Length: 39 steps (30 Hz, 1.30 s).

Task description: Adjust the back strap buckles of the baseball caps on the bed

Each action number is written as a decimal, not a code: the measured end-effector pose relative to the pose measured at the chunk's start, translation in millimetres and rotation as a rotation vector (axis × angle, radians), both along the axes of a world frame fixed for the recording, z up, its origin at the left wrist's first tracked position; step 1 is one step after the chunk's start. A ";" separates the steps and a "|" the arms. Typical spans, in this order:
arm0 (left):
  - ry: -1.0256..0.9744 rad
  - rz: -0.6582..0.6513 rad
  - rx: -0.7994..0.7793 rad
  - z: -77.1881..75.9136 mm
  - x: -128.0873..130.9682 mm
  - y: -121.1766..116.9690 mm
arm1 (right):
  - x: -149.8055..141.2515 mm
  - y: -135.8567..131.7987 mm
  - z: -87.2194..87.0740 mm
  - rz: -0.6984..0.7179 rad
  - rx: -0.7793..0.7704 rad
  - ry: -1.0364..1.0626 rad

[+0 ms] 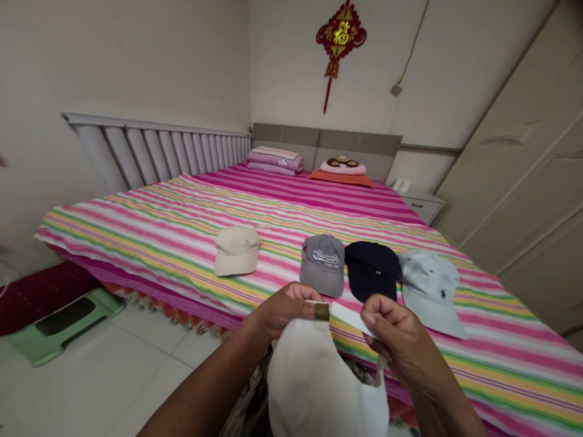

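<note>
A white cap (314, 382) hangs close to me with its back opening toward the bed. My left hand (289, 309) pinches the cap's edge beside a brass-coloured buckle (321, 312). Between thumb and fingers, my right hand (396, 340) grips the cap's white strap (347, 318); the strap's free end points at the buckle, with a small gap between them. Beyond my hands, a grey cap (322, 273), a dark navy cap (373, 270) and a pale blue cap (430, 291) lie in a row on the bed. Further left lies a beige cap (237, 252).
The bed wears a striped sheet (168, 212). Folded purple bedding (276, 162) and a pink and orange stack (341, 173) lie by the headboard (359, 145). A green stool (59, 328) stands on the floor at left; a nightstand (421, 203) is at the far right.
</note>
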<state>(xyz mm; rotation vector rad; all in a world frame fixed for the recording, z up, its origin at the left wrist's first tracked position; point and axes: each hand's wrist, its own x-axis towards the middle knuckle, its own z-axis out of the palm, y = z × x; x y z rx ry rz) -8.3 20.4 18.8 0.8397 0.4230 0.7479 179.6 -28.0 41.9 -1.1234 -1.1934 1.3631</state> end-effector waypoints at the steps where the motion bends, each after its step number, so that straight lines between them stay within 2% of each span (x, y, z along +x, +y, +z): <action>1: -0.005 -0.002 -0.001 -0.5 0.0 0.3 | 0.6 0.8 -1.1 0.002 0.014 -0.022; 7: 0.050 0.014 0.010 -0.6 -0.4 0.6 | 2.7 3.9 -5.2 0.041 0.049 -0.104; 13: 0.124 0.015 0.021 2.4 1.0 -0.9 | -3.2 3.6 6.0 0.109 0.106 -0.217; 30: 0.236 -0.002 0.119 8.3 3.9 -4.9 | 1.9 -0.3 14.5 0.067 0.253 -0.390; 39: 0.295 0.009 0.130 10.0 5.0 -7.6 | 0.7 -5.9 18.7 0.074 0.204 -0.389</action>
